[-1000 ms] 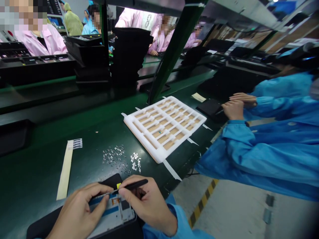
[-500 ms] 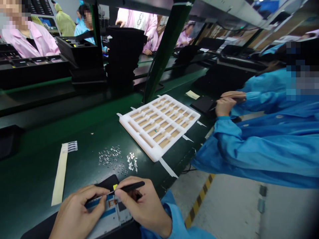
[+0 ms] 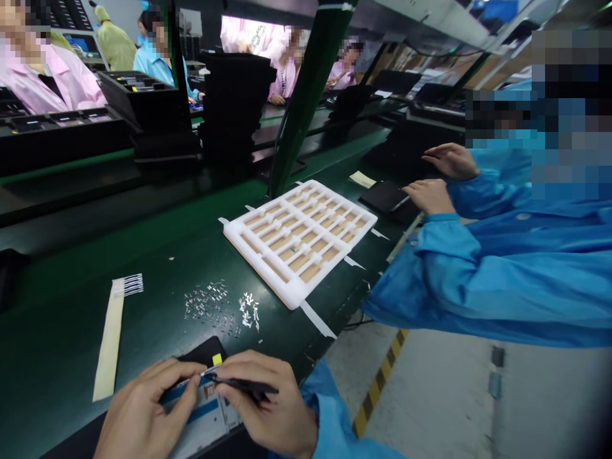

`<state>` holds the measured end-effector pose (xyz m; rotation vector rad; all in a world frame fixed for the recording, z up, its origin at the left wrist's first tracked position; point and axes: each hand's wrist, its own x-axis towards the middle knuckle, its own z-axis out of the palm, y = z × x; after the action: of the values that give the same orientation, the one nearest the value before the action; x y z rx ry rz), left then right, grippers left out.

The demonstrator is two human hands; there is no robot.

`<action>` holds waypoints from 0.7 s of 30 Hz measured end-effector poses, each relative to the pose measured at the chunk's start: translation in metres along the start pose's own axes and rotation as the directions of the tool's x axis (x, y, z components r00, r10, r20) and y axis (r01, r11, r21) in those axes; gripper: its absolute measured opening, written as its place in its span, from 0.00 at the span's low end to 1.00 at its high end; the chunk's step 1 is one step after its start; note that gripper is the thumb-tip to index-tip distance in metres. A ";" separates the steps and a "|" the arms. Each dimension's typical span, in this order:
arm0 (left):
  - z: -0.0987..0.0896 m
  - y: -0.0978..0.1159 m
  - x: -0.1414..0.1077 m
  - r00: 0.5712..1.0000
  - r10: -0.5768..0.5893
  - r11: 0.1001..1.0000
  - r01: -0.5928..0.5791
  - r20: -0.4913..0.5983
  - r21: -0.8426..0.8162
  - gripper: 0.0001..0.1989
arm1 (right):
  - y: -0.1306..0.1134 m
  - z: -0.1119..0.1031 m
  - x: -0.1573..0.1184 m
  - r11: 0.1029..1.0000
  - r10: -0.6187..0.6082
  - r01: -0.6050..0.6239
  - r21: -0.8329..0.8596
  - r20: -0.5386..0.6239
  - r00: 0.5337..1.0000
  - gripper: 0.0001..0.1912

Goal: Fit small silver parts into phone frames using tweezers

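My right hand grips black tweezers, their tip close to my left fingertips. My left hand is closed in a pinch, thumb and forefinger meeting at the upper edge of a flat phone-like device; what lies between them is too small to name. Blue strips and a small orange-brown patch show on the device's silvery face. A yellow tab stands beyond its edge, against a black holder under the device. My hands cover part of both.
Tiny silver pieces and white bits lie scattered ahead. A cream strip is at left. A white foam grid tray is taped to the green bench. At right, a co-worker's hands hover near a black pad.
The tweezers have turned in my right hand, their tip moving slightly left and down. My left hand keeps its pinch. The co-worker's hands have moved apart. The whole view has shifted a little.
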<state>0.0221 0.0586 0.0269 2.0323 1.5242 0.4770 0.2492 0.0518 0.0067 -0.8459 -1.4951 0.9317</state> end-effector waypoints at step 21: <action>-0.008 0.005 0.002 0.998 0.055 0.996 -0.056 0.012 0.072 0.15 | 0.004 -0.002 -0.003 0.985 -0.101 0.109 -0.134 0.066 0.993 0.11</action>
<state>0.0218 0.0615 0.0355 2.1339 1.5026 0.4380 0.2514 0.0512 0.0023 -0.8356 -1.6533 0.7886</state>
